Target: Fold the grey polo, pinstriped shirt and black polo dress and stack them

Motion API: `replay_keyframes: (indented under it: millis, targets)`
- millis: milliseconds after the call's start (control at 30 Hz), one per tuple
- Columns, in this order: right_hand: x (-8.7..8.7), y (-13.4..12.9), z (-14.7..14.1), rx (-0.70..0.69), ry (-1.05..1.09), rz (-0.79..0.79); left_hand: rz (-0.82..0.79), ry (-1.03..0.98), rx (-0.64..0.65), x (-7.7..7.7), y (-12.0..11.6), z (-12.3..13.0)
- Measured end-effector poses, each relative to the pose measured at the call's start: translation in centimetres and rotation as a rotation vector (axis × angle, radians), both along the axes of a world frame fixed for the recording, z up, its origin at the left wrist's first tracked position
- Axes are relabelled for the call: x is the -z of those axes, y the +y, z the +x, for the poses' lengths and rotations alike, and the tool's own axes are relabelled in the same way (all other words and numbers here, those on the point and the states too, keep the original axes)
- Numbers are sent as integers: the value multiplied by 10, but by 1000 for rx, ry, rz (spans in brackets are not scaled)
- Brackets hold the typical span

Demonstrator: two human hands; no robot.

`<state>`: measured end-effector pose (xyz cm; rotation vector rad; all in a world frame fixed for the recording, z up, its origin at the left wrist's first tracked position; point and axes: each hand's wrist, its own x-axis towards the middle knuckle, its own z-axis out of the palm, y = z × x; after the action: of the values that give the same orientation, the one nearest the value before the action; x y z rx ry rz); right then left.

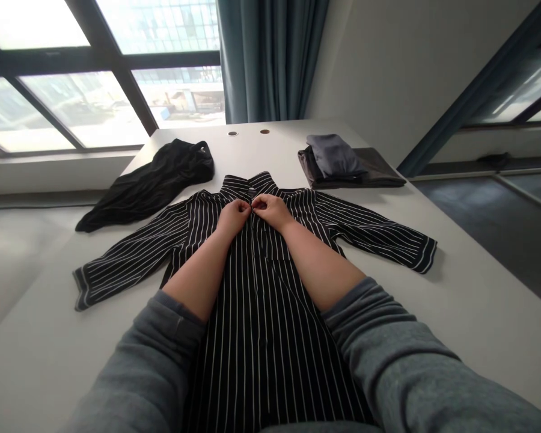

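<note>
Head camera view: the person's left hand (233,216) and right hand (273,211) were pinched nearly closed, gripping the front placket (253,204) just below the collar (247,183) of a black pinstriped shirt (261,361). It lay spread on a white table (469,300), a crumpled black garment (151,186) and folded grey clothes (342,162) beyond it.

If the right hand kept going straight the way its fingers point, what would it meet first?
Most likely the left hand, whose fingers nearly meet the right hand at the top of the striped shirt. Depth is hard to judge here, so they may already be touching.
</note>
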<state>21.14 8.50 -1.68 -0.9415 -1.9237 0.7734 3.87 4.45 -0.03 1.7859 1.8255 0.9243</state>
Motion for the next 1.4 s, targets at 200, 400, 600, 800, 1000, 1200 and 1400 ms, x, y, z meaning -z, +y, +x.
replay_keyframes:
  millis: [200, 400, 600, 800, 1000, 1200, 1400]
  targets:
    - [-4, -5, 0, -3, -13, 46, 7, -61, 61, -5, -8, -2]
    - [-5, -7, 0, -65, 53, 15, 32, -60, 13, -6, -7, -1]
    - [-2, -3, 1, -26, 28, 74, 67, -101, -17, -2, -5, -4]
    - [-5, -4, 4, 39, -106, 118, 82, -139, -11, -2, -5, -5]
    - [-6, -6, 4, -15, -67, 100, 83, -120, -35, -2, -6, -4]
    - [-5, -4, 5, -3, -55, 103, 122, -144, -3, -2, -8, -4]
    - [-3, -3, 5, -21, -9, 91, 146, -103, 5, -5, -11, -3]
